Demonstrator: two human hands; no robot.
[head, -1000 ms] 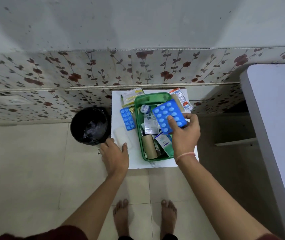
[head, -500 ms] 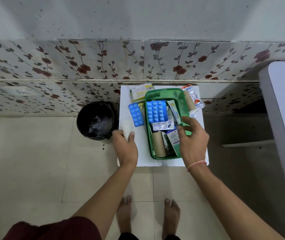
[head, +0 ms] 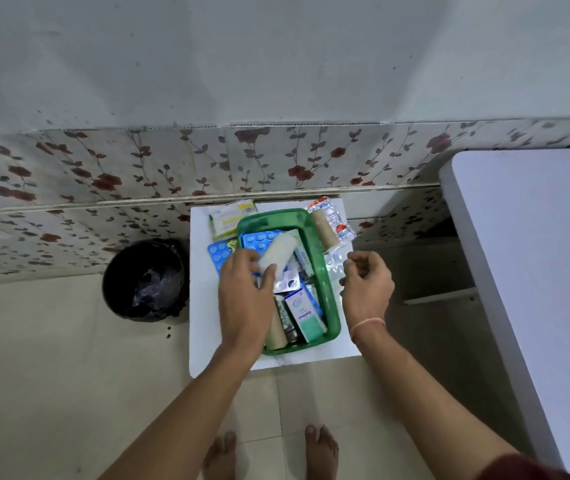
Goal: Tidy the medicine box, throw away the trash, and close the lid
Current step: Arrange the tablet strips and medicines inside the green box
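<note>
Medicine box (head: 318,271), a green plastic tub, sits in the centre of the frame on a small white table (head: 204,327) pushed against a wall of floral tiles (head: 138,168). Packed inside it are a blue blister pack (head: 259,240), a white-and-teal carton (head: 306,315), a brown cardboard roll (head: 276,336) and foil strips. A pale grey table (head: 536,254) fills the right edge of the frame, and a black lined bin (head: 146,280) stands on the tiled floor (head: 51,375) just left of the white table. The left hand (head: 245,299) reaches over the box's left rim, its fingers pinched around the lower end of a white bandage roll (head: 276,254) held tilted above the contents. The right hand (head: 366,285) hovers just right of the box over a clear blister strip (head: 333,263), fingers loosely curled and holding nothing that can be seen. Behind the box lie a yellow-green packet (head: 229,220), a second brown roll (head: 325,228) and a red-and-white wrapper (head: 332,213). A smaller blue blister pack (head: 217,254) lies left of the box. Bare feet (head: 321,452) show at the bottom.
</note>
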